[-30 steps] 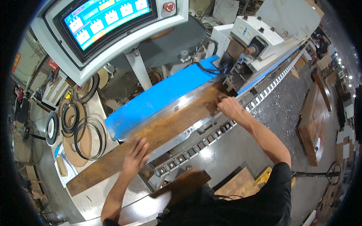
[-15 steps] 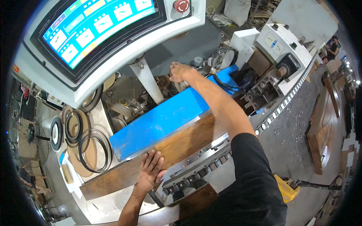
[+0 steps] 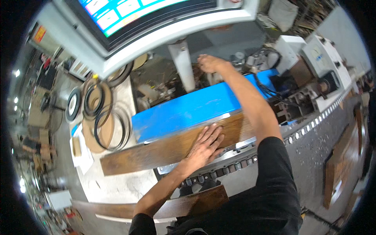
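Observation:
My left hand lies flat with fingers spread on a brown wood-grained board. The board rests lengthwise along the near side of a long blue machine beam, over the edge of a chain conveyor. Across the beam reaches my right arm. Beyond it, my right hand is closed, its fingers curled downward beside a white post. Whatever those fingers hold, if anything, is hidden. A second brown board lies closer to my body.
A control panel with a lit screen overhangs the far left. Edge-band rings and a round brown disc lie on the pale table at left. A white machine head stands at right, with black cables close by.
My left hand has slid to the right along the board. My right hand stays beyond the blue beam with fingers curled. The whole view has shifted and tilted.

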{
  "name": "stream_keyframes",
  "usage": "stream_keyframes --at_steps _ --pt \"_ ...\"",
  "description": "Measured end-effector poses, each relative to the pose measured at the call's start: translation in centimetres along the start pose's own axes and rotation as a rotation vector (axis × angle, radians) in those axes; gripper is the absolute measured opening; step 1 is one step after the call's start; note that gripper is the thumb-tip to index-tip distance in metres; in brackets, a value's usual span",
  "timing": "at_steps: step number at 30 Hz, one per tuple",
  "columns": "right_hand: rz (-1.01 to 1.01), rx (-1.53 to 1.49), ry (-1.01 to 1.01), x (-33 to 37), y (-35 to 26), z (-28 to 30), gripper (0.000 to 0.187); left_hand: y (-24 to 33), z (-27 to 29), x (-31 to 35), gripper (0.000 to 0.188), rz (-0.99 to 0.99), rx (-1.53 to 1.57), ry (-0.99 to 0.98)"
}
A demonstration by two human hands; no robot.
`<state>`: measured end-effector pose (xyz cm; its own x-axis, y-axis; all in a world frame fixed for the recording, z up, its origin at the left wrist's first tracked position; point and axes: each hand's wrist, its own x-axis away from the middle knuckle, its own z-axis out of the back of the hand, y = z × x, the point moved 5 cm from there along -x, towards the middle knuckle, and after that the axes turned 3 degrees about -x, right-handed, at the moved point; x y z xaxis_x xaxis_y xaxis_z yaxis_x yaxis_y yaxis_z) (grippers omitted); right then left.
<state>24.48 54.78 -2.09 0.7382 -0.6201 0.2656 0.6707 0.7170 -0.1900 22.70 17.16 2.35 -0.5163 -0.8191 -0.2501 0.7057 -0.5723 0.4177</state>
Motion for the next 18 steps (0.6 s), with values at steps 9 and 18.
stream_keyframes --at_steps 9,18 --pt "-0.055 -0.115 0.111 0.9 -2.1 1.2 0.047 -7.3 9.2 20.9 0.056 0.279 -0.117 -0.076" --pt "-0.091 -0.104 0.129 0.1 -1.5 0.4 0.046 -6.3 7.3 15.3 0.067 0.082 -0.173 -0.101"
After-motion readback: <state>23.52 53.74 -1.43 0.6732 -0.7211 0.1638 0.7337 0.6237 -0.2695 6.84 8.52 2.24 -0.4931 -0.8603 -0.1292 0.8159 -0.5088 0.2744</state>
